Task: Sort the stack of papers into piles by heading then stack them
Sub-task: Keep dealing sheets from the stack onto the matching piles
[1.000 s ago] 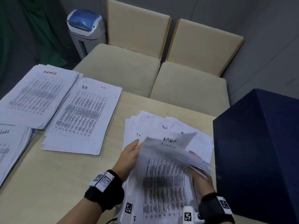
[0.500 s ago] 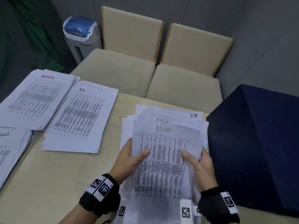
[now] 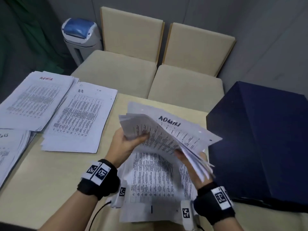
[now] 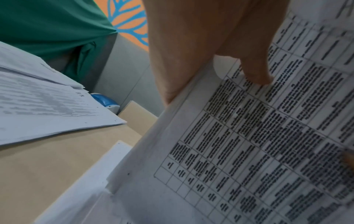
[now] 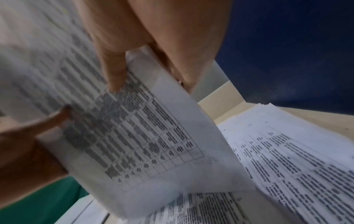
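Both hands hold a bundle of printed sheets (image 3: 168, 135) lifted and tilted above the unsorted stack (image 3: 155, 180); its top sheet is headed ADMIN. My left hand (image 3: 128, 144) grips the bundle's left edge, thumb on the print (image 4: 254, 72). My right hand (image 3: 188, 162) pinches the lower right edge, thumb on top (image 5: 114, 72), where the sheets fan out. Three sorted piles lie on the table's left: one headed ADMIN (image 3: 35, 100), one headed H-R (image 3: 80, 117), and a third (image 3: 10, 150) cut off by the frame edge.
A tall dark blue box (image 3: 260, 139) stands close on the right of the stack. Two beige chairs (image 3: 120, 69) (image 3: 186, 84) sit behind the table (image 3: 50, 180). A white and blue bin (image 3: 80, 35) and green cloth (image 3: 25, 30) are at the back left.
The ADMIN sheet lay flat on the stack under both hands; now it is raised with other sheets, tilted up and fanned to the right.
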A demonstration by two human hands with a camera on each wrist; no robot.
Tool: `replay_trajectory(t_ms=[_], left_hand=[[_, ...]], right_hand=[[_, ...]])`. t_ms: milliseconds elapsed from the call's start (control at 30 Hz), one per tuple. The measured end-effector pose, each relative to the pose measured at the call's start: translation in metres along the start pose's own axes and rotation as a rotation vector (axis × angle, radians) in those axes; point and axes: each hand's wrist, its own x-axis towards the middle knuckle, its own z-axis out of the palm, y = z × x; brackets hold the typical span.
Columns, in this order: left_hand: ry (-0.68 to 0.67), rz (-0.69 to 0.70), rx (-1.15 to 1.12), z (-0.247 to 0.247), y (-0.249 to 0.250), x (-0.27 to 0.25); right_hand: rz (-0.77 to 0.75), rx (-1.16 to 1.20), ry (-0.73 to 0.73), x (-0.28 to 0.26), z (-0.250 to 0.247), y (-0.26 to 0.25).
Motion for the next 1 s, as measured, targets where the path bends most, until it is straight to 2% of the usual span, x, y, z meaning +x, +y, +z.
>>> replay_trajectory(t_ms=[67, 100, 133, 200, 333, 400, 500, 567, 667, 733, 900, 1000], left_hand=[[0.039, 0.018, -0.016, 0.003, -0.002, -0.001], [0.077, 0.02, -0.052, 0.003, -0.001, -0.001], [0.112, 0.011, -0.102, 0.002, 0.0, -0.001], [0.131, -0.01, -0.159, 0.0, 0.001, -0.001], [0.103, 0.003, -0.078, -0.011, 0.001, 0.0], [0.168, 0.075, -0.068, -0.026, 0.013, 0.001], [0.176, 0.133, -0.068, -0.056, 0.032, -0.002], [0.16, 0.036, -0.039, -0.078, 0.03, -0.007], [0.087, -0.2, 0.164, -0.112, 0.012, -0.025], [0.07, -0.265, 0.212, -0.126, 0.0, -0.043], [0.284, -0.315, 0.074, -0.195, -0.01, -0.065], [0.407, -0.295, 0.023, -0.26, 0.004, -0.052]], right_hand=[[0.077, 0.003, 0.038, 0.001, 0.002, -0.001], [0.055, 0.024, 0.056, -0.001, 0.006, -0.008], [-0.039, 0.037, 0.052, -0.003, 0.009, -0.015], [-0.147, -0.04, 0.046, -0.006, 0.009, -0.021], [-0.15, -0.21, 0.043, 0.006, 0.011, -0.015], [-0.19, -0.181, 0.047, 0.012, 0.017, -0.019], [-0.237, -0.077, 0.056, 0.018, 0.037, -0.031], [-0.267, 0.001, 0.049, 0.021, 0.06, -0.04], [-0.257, 0.078, 0.061, 0.033, 0.095, -0.038], [-0.203, 0.083, 0.087, 0.042, 0.121, -0.033], [-0.057, -0.03, -0.138, 0.051, 0.207, -0.014], [0.024, -0.144, -0.079, 0.063, 0.236, 0.024]])
